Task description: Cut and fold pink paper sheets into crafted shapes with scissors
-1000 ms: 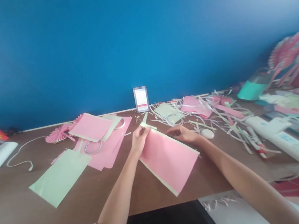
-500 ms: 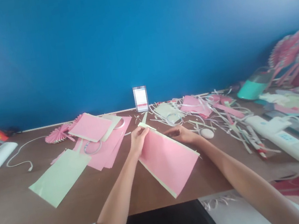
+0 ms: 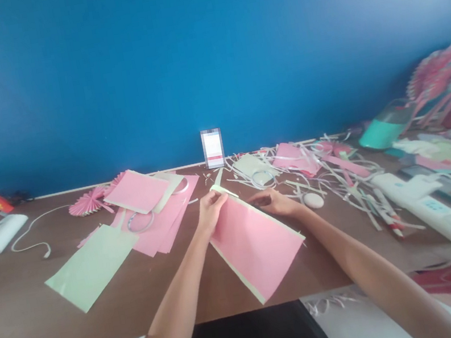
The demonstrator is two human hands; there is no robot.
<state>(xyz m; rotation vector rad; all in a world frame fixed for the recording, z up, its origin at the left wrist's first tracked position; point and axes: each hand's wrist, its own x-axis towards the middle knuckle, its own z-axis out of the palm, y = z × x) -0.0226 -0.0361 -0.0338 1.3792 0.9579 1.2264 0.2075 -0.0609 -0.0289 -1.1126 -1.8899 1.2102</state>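
Note:
A pink paper sheet [image 3: 259,244] with pale green margins along two sides is tilted above the brown table [image 3: 174,301]. Its upper corner is pinched in my left hand [image 3: 212,208], thumb on top, beside a small pale green strip [image 3: 226,191]. My right hand [image 3: 274,202] is closed at the sheet's upper right edge; its fingertips are in shadow and partly hidden there. To the left lie a pale green sheet [image 3: 90,266] and a pile of pink sheets [image 3: 172,227] with a ring-shaped object [image 3: 141,222] on it.
Pink folded paper fans [image 3: 88,202] lie at the back left. Paper strips [image 3: 353,194] and a round white object [image 3: 312,200] are right of my hands. A white power strip [image 3: 426,204] lies farther right, near a teal container [image 3: 381,132]. A blue wall [image 3: 189,54] rises behind.
The pink sheet's lower corner has dipped slightly down and to the left. Both hands keep nearly the same place and hold.

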